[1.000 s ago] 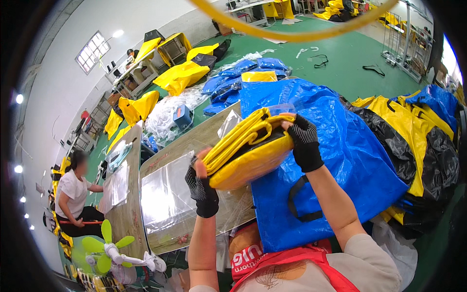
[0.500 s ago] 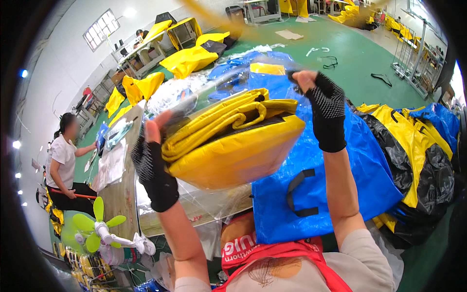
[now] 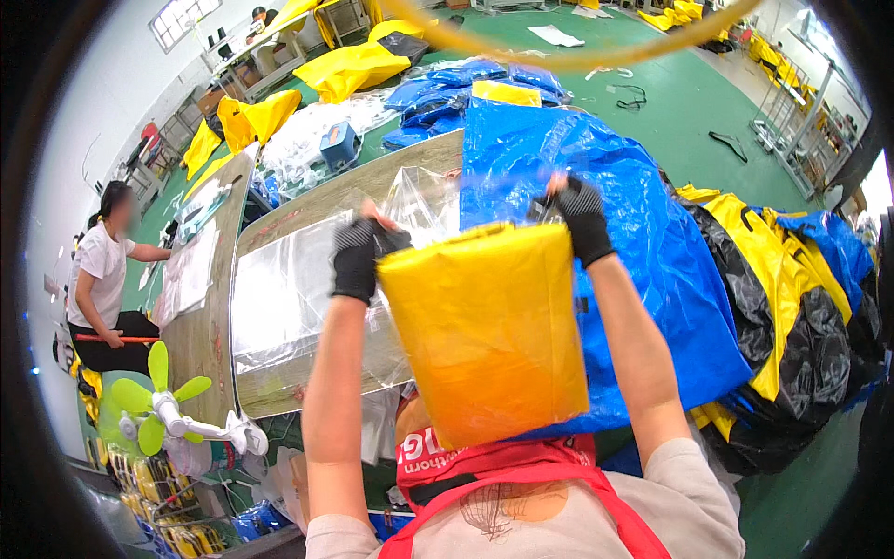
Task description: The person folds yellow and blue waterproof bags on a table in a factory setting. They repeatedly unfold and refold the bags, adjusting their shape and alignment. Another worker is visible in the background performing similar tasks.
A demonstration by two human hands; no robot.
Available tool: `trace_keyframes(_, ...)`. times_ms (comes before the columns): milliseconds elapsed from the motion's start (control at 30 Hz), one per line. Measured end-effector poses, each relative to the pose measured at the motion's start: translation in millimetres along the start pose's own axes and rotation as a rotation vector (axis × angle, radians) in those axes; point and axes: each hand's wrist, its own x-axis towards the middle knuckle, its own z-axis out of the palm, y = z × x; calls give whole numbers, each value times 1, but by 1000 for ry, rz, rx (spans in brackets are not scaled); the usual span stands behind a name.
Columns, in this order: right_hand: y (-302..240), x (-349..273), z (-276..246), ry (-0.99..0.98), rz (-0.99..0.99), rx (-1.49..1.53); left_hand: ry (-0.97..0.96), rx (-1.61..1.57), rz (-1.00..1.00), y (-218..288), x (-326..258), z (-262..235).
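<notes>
A folded yellow tarpaulin-like item [image 3: 484, 335] hangs upright in front of me, with a glossy clear plastic bag around it. My left hand [image 3: 365, 250], in a black fingerless glove with a grip pattern, is closed on the bag's upper left corner. Its upper right corner is gripped by my right hand [image 3: 579, 219], gloved the same way. The fingertips of both hands are partly hidden by plastic and motion blur. Below, the folded item overlaps my red apron [image 3: 549, 452].
Flat clear plastic bags [image 3: 289, 289] lie on the wooden table [image 3: 321, 214]. A large blue sheet [image 3: 643, 279] spreads at right, beside piled yellow-and-black bags [image 3: 773, 307]. At left are a green-bladed fan [image 3: 163, 401] and a person in white [image 3: 101, 270] by another table.
The folded yellow item has turned from tilted, folds showing, to hanging upright with its flat face toward me. My hands have come closer together, the left moving up and right.
</notes>
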Motion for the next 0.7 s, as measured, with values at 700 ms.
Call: trace_keyframes(700,-18,38,185,-1077,-547,-895,-76,45,-98,-76,6,6)
